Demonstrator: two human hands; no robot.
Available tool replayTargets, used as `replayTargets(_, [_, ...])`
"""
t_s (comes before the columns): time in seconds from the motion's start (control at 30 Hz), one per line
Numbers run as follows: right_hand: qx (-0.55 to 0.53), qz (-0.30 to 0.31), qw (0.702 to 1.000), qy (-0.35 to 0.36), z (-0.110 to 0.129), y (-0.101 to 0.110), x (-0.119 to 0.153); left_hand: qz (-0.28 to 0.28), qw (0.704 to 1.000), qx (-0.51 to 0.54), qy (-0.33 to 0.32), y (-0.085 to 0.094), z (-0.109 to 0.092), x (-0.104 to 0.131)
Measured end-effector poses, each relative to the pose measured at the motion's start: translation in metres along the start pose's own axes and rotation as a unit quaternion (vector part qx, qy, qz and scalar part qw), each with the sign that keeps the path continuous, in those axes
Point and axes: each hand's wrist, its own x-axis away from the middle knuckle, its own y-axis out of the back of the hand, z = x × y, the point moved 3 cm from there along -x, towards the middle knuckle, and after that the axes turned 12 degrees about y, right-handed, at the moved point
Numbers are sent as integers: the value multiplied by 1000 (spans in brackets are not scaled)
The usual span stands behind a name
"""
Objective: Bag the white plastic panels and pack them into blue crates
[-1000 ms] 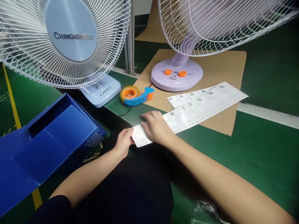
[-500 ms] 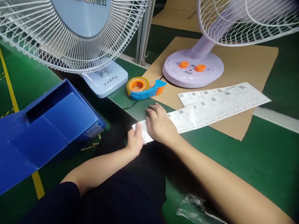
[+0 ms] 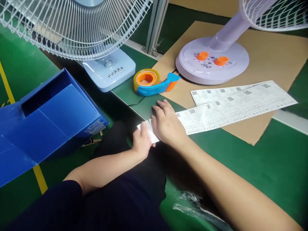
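The left hand [image 3: 141, 141] is pinching the printed label strip [image 3: 235, 106] at its end; the right hand [image 3: 169, 125], loosely open, is lying across it, apparently steadying it against the surface [image 3: 243, 166].

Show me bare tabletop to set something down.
Bare green tabletop lies right of the right forearm, bordered by the printed sheets and cardboard beyond. Crowded: around the tape dispenser, hemmed by the light-blue fan's base, the lilac base and the right hand.
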Motion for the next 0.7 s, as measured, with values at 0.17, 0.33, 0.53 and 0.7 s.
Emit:
replayTargets(0.17, [-18,2,1000,0,-1,1,1,8,1000,-17,-8,4,2,-2])
replayTargets(0.33, [-27,-11,1000,8,-1,2,1,-11,996,-86,-30,13,1,-6])
replayTargets(0.53, [-30,-16,999,11,0,3,1,-15,989,-139,-52,18,-4,-7])
replayTargets(0.7, [-36,-18,999,10,-1,3,2,-7,985,-160,-71,22,-8,-6])
